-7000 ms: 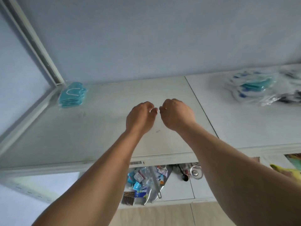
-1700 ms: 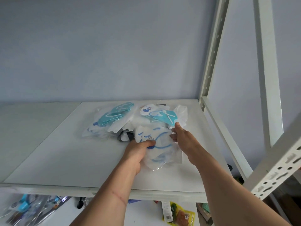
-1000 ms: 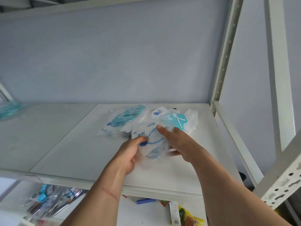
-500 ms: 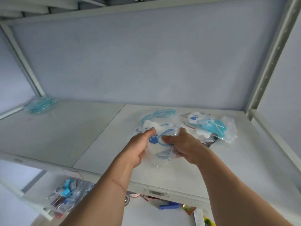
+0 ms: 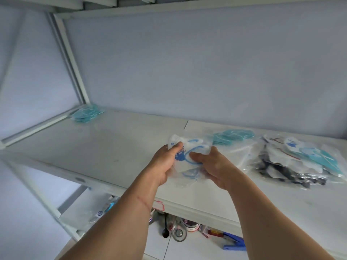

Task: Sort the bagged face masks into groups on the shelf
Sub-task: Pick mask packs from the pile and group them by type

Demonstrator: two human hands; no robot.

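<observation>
Head view, left to right. A stack of teal masks (image 5: 86,115) lay in the far left corner of the shelf (image 5: 105,145), against the upright post (image 5: 71,59); it had sat further left and smaller half a second earlier, as my head had turned left. My left hand (image 5: 165,162) pinched the upper left edge of a clear bagged mask with blue print (image 5: 189,156), thumb curled over the top. My right hand (image 5: 212,166) gripped the same bag from the right, thumb pressed across its front. The bag was held just above the shelf, near the panel seam, further from the unsorted pile (image 5: 293,158) than before. That pile rested well right of my hands, with a bagged teal mask (image 5: 232,136) at its rear left.
</observation>
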